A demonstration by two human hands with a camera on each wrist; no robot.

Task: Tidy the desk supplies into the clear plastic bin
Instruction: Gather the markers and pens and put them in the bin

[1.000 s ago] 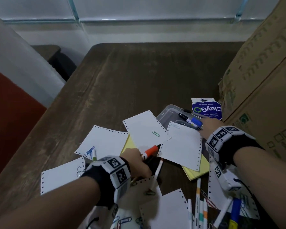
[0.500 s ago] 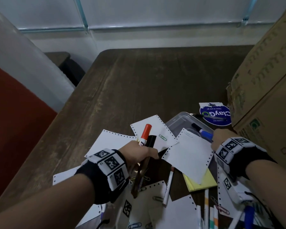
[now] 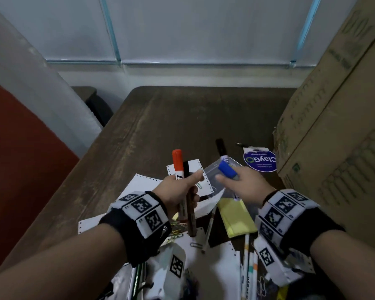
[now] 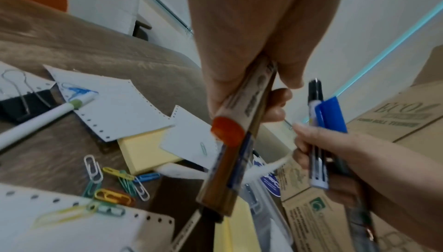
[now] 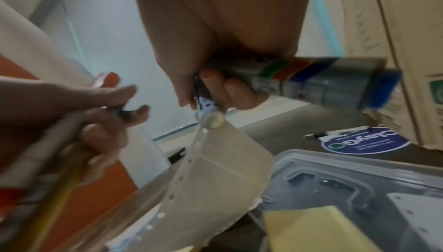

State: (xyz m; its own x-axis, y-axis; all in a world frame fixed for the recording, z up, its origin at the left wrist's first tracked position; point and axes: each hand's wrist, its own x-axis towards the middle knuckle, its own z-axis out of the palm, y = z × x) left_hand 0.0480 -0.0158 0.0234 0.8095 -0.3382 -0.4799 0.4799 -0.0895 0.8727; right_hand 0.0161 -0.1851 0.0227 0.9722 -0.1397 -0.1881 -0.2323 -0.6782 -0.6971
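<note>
Two markers are gripped in each hand: an orange-capped marker (image 3: 177,161) and a dark marker (image 3: 187,172) are clenched in the left hand (image 3: 178,191), a blue-capped marker (image 3: 226,171) and a black-capped pen (image 3: 220,147) in the right hand (image 3: 245,185), all held above the desk (image 3: 182,118). These are judged light, rigid and smooth-barrelled; mid-barrel grips are best, since paired barrels could roll against each other. The clear plastic bin (image 5: 359,172) sits just below the right hand, partly covered by perforated paper (image 5: 215,170); a yellow notepad (image 5: 318,227) is seen at or through its wall, whether inside cannot be told. Paper clips (image 4: 112,186) are left loose on the desk.
</note>
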